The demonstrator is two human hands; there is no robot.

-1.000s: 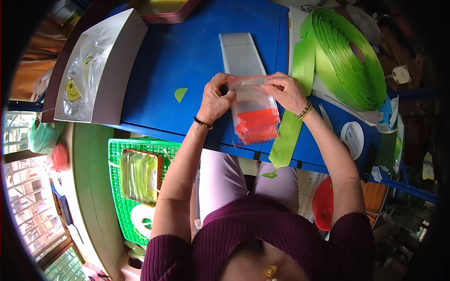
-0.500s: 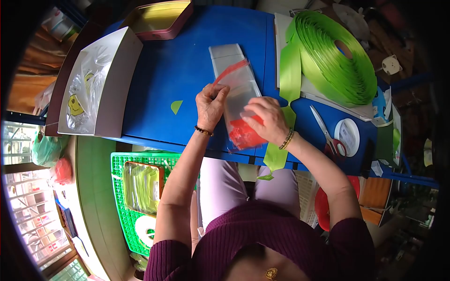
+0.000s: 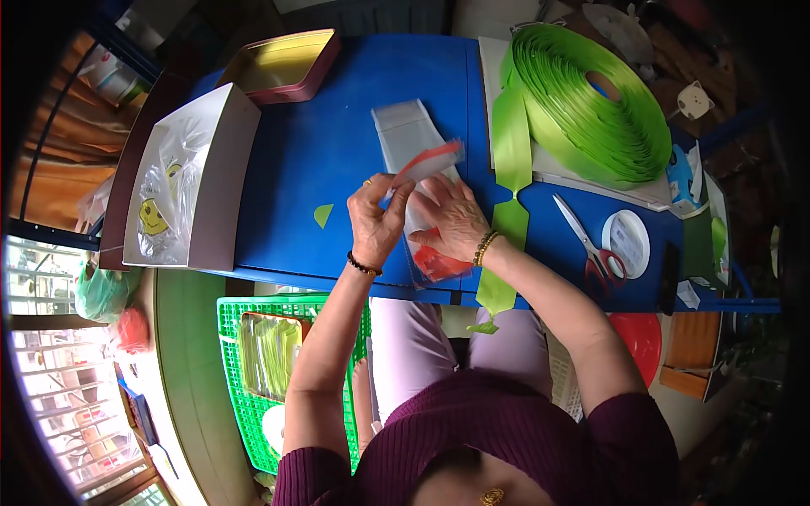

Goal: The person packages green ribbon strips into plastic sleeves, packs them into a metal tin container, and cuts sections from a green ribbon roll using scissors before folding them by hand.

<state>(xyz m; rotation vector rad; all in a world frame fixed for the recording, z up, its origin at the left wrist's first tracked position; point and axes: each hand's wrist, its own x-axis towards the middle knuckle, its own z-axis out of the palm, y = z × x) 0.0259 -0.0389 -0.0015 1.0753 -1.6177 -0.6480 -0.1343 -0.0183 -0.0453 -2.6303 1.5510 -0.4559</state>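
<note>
Plastic bag [image 3: 432, 160], left grip [image 3: 377, 212] pinching, right grip [image 3: 454, 223] splayed

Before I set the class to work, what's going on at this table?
A person's left hand pinches a red-edged plastic piece, raised, while the right hand lies spread over clear plastic bags on the blue table. Scissors lie off to the right, near a big green ribbon roll.

Text: none legible. Yellow smiley face [image 3: 153, 217] on clear plastic [image 3: 187, 183] in white box [image 3: 221, 173], left of the fingers [image 3: 376, 191].
</note>
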